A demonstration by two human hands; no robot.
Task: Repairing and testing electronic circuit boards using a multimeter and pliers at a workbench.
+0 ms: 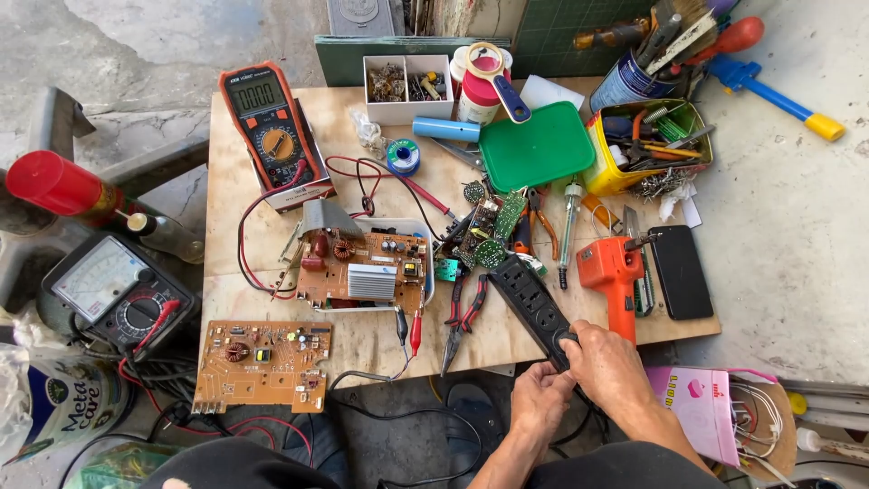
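From the head camera, both hands meet at the near edge of a plywood table point(272, 190). The right hand point(608, 362) lies curled over the near end of a black power strip point(534, 303), fingers closed around it. The left hand point(540, 398) sits just below, touching the same end; its fingers are bent in – whether they grip the strip or its cord cannot be told. The strip runs diagonally up-left toward a cluster of small green boards point(496, 226). Just right of it lies an orange drill point(615, 276), then a black phone point(681, 272). Left of it – red-handled pliers point(463, 317) and a brown circuit board point(364, 272) in a white tray. An orange multimeter point(270, 127) stands at the far left.
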